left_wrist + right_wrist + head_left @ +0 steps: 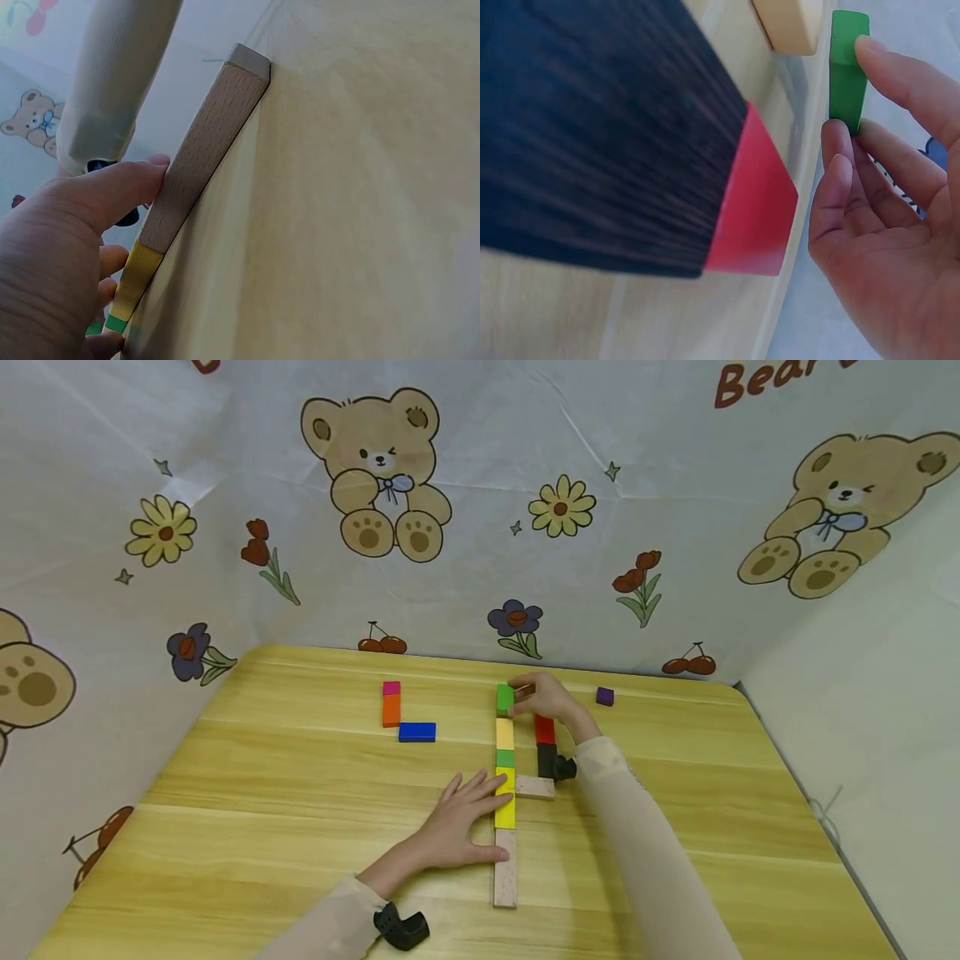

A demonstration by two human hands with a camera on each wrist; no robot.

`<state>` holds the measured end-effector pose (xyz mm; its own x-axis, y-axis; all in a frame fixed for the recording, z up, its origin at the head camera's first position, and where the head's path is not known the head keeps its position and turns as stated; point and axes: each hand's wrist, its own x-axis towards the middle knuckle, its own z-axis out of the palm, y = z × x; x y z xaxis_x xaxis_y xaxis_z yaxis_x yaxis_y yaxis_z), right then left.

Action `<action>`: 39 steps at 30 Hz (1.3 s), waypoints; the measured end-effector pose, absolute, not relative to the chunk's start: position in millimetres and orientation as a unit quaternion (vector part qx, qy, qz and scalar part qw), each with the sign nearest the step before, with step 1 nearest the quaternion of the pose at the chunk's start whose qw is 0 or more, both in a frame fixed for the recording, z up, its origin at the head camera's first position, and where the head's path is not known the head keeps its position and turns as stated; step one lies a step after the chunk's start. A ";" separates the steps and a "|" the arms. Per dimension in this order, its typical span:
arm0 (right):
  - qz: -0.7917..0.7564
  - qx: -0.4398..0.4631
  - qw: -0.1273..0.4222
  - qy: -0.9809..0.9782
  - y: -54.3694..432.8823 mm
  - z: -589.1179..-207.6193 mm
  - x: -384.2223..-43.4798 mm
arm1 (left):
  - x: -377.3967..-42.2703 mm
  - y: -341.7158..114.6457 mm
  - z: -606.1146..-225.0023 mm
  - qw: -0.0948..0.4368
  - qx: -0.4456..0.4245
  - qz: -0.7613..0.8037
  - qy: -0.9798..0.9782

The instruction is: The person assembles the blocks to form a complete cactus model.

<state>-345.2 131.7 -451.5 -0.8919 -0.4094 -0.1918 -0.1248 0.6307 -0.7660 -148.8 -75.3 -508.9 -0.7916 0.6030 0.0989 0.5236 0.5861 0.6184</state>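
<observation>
My right hand pinches a green block between thumb and fingertips at the far end of a straight row. In the right wrist view that green block stands apart from the cream block nearby. Nearer me along the row come the cream block, a small green block, a yellow block and a plain wooden block. My left hand lies with spread fingers across the yellow block, its thumb touching the plain wooden block.
Another wooden block juts right from the row, below a black block and red block under my right wrist. To the left lie pink, orange and blue blocks. A purple cube sits far right.
</observation>
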 end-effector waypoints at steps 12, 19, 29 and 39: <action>-0.394 -0.146 0.188 0.888 131.1 -460.5 -347.9 | -148.7 -75.5 -507.7 0.063 0.316 0.323 0.890; -0.385 -0.152 0.187 0.891 131.5 -462.9 -349.0 | -148.5 -75.4 -506.9 0.063 0.315 0.323 0.890; -0.384 -0.150 0.191 0.891 130.9 -464.2 -347.7 | -148.7 -75.9 -507.8 0.062 0.317 0.323 0.889; -0.382 -0.158 0.194 0.890 131.7 -463.3 -347.6 | -149.2 -75.7 -509.2 0.057 0.317 0.323 0.890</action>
<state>-347.6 131.7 -463.3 -0.8752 -0.4285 -0.2244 -0.1326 0.6587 -0.7406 -149.2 -75.7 -509.2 -0.7925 0.6011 0.1036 0.5273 0.5897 0.6117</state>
